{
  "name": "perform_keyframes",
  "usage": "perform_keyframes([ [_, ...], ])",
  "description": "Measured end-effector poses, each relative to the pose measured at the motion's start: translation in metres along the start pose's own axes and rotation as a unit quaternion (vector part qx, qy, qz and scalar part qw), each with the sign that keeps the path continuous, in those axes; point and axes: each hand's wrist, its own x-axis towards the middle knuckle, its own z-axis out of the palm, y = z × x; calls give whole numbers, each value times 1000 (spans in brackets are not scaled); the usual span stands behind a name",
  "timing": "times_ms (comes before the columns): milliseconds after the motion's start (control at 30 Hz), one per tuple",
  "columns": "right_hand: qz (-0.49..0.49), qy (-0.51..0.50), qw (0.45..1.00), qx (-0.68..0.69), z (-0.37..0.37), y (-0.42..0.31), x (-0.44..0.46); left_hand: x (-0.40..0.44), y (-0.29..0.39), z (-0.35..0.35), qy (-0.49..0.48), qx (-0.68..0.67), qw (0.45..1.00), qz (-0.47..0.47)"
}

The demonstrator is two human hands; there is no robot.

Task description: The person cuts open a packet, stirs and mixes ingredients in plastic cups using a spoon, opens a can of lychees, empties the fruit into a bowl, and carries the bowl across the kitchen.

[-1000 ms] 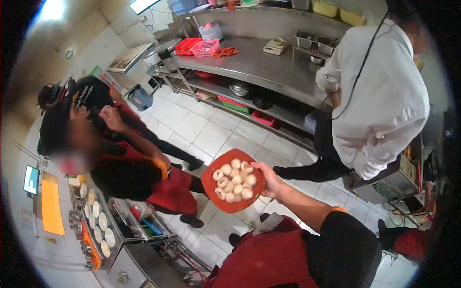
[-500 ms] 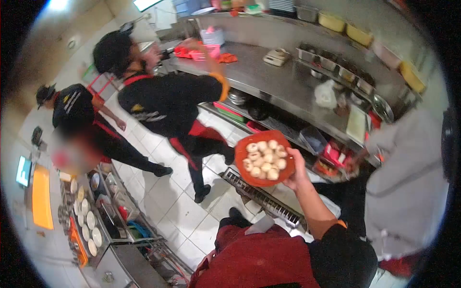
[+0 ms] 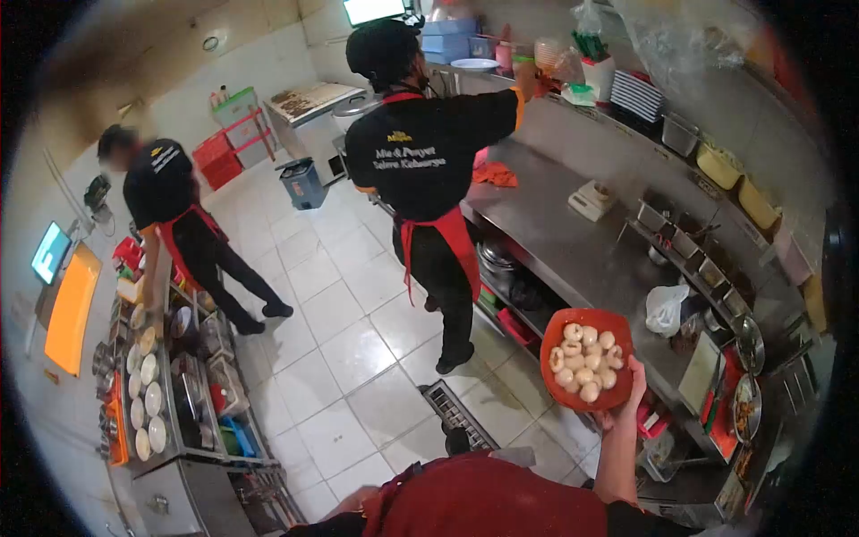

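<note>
My right hand (image 3: 626,401) is closed on the lower right rim of a square orange-red bowl (image 3: 617,325), holding it up in front of me. Pale round balls (image 3: 591,362) are heaped in the bowl, several with dark hollows; what food they are I cannot make out. The bowl is beside the steel counter's front edge, above the lower shelf and floor. Only a small part of my left hand or forearm (image 3: 356,499) shows at the bottom, beside my dark red apron (image 3: 483,497); its fingers are hidden.
One co-worker (image 3: 420,152) stands at the steel counter (image 3: 564,242), reaching to the upper shelf. Another person (image 3: 165,188) is at the left station with white bowls (image 3: 152,398). A floor drain grate (image 3: 456,413) lies ahead; a scale (image 3: 591,200) and plastic bag (image 3: 667,309) sit on the counter.
My view has swung, and the bowl in my right hand now appears lower and farther right. The nearer co-worker's arm is now raised to the shelf. The grey-clothed person at right has left view.
</note>
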Motion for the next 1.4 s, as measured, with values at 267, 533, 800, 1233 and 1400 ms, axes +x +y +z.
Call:
perform_keyframes([
  [267,6,36,998,-44,19,-40,96,17,268,-10,52,102,986,118],
  [533,69,-20,997,-38,14,-56,217,-30,431,53,0,-71,966,248],
  [800,197,-36,977,-72,25,-65,327,-1,380,73,20,-163,982,96],
  [1233,336,-209,918,-25,40,-6,411,-62,351,175,-2,-112,989,101],
  [1400,395,-243,886,4,35,40,423,-50,286,206,-40,-115,987,106],
])
